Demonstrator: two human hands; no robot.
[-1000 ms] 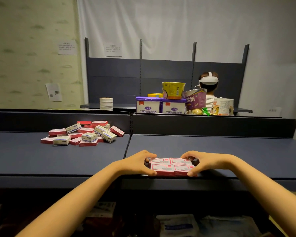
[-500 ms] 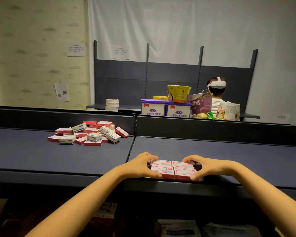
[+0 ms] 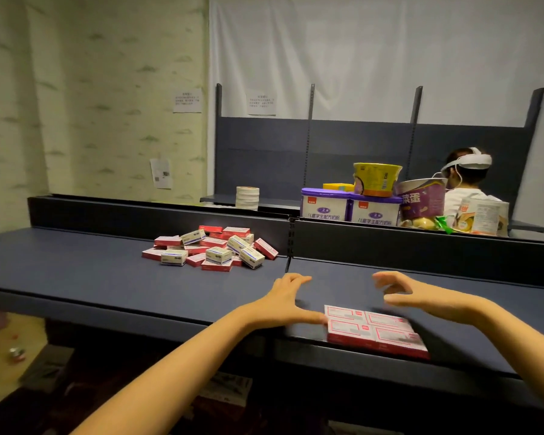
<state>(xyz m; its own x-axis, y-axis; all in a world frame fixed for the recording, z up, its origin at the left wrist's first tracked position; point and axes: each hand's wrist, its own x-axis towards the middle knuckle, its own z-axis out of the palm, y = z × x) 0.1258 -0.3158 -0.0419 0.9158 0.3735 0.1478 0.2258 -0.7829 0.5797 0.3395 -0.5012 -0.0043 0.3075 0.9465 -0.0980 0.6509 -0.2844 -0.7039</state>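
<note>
A neat block of red-and-white boxes (image 3: 374,331) lies flat at the front edge of the dark blue shelf (image 3: 107,277), to the right of its centre seam. My left hand (image 3: 288,301) hovers open just left of the block, its thumb close to the block's near left corner. My right hand (image 3: 421,298) is lifted above the block's far side, fingers spread and relaxed, holding nothing. A loose heap of red boxes and cream boxes (image 3: 214,251) lies further back on the left half of the shelf.
A dark back rail (image 3: 421,246) closes off the shelf. Behind it stand purple-lidded tubs (image 3: 349,205), a yellow bowl (image 3: 376,178), more packages and a stack of tape rolls (image 3: 247,197). A person with a white headset (image 3: 467,180) sits at the back right.
Both hands have let go of the block of boxes and lifted away from it, fingers now spread. The camera has swung left, so the block sits lower right in view.
</note>
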